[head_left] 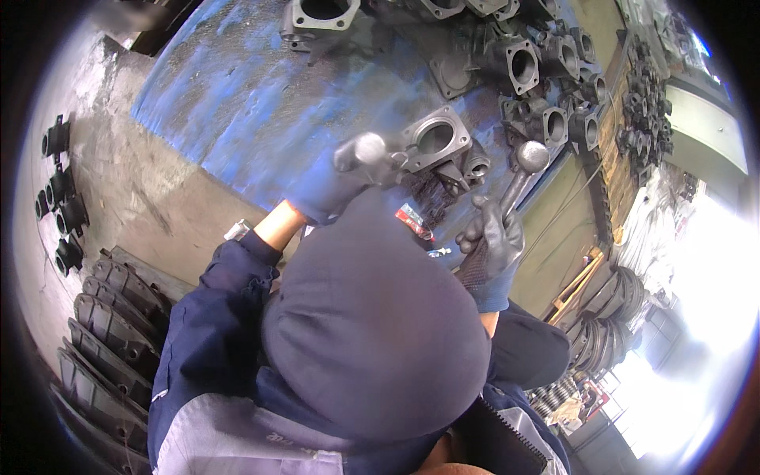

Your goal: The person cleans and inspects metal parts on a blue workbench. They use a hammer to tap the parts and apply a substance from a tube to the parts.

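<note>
My right hand (495,241), in a dark coated glove with a blue cuff, is closed around the handle of a hammer (532,157), its bright rounded head raised beside the bench. My blurred left hand (326,186), in a blue glove, appears closed on a metal tool with a bright round end (369,149); its fingers are partly smeared. Between the two tools a grey metal casting (436,136) lies on the blue-painted bench (261,87), its square flange and round bore facing up. A dark cap (380,317) hides the area below the hands.
Several similar castings (522,67) crowd the bench's far right side. Another flanged casting (321,12) sits at its far edge. Dark parts (67,214) lie on the floor at left, above a row of stacked plates (119,317). A red packet (413,222) lies near the cap.
</note>
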Tool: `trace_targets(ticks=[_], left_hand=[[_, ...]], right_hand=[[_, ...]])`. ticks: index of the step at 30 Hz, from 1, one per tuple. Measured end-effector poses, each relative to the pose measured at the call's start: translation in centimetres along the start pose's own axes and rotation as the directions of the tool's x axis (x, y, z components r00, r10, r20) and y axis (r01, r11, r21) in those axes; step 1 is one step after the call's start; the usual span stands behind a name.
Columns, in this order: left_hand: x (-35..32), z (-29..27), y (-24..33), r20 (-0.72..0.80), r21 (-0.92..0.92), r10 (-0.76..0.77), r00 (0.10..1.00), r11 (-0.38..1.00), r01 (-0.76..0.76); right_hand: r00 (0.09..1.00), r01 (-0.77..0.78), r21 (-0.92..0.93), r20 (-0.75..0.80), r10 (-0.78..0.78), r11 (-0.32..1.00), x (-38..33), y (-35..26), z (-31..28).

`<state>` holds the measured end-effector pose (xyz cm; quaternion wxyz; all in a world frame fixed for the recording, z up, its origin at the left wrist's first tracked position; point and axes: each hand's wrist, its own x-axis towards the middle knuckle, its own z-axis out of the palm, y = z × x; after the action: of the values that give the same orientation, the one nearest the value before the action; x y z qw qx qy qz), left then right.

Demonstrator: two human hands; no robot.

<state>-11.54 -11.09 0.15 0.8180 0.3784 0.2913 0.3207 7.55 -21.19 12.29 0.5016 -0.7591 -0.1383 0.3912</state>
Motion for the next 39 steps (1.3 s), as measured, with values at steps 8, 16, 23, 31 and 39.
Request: trace_targets(ticks=[8,16,23,31,39], left_hand=[[-0.7,-0.4,-0.4,0.01,0.02,0.027,1.0,0.999,-0.027],[-1.1,-0.9,-0.3,0.028,0.13,0.136,0.99,0.982,-0.139],[-0.5,-2.3,-3.0,0.108,0.179,0.084,0.991,0.978,-0.102],[3.0,-2.0,-5.7,0.166,0.187,0.029,0.986,0.98,-0.061],[3.9,-1.3,-3.4,0.3,0.444,-0.144,0.943,0.896,-0.005]], right_hand=[[0.999,0.046,-0.1,-0.02,-0.048,0.994,-3.7,-0.6,-1.7],[0.998,-0.007,-0.149,-0.064,-0.003,0.989,-5.2,-0.6,-1.8],[0.999,0.037,-0.146,0.001,-0.037,0.989,-5.5,0.5,-1.5],[0.842,0.527,-0.281,0.303,-0.447,0.802,-4.7,-0.1,0.8],[0.622,0.554,0.249,0.51,-0.594,0.795,-8.0,-6.4,1.4]])
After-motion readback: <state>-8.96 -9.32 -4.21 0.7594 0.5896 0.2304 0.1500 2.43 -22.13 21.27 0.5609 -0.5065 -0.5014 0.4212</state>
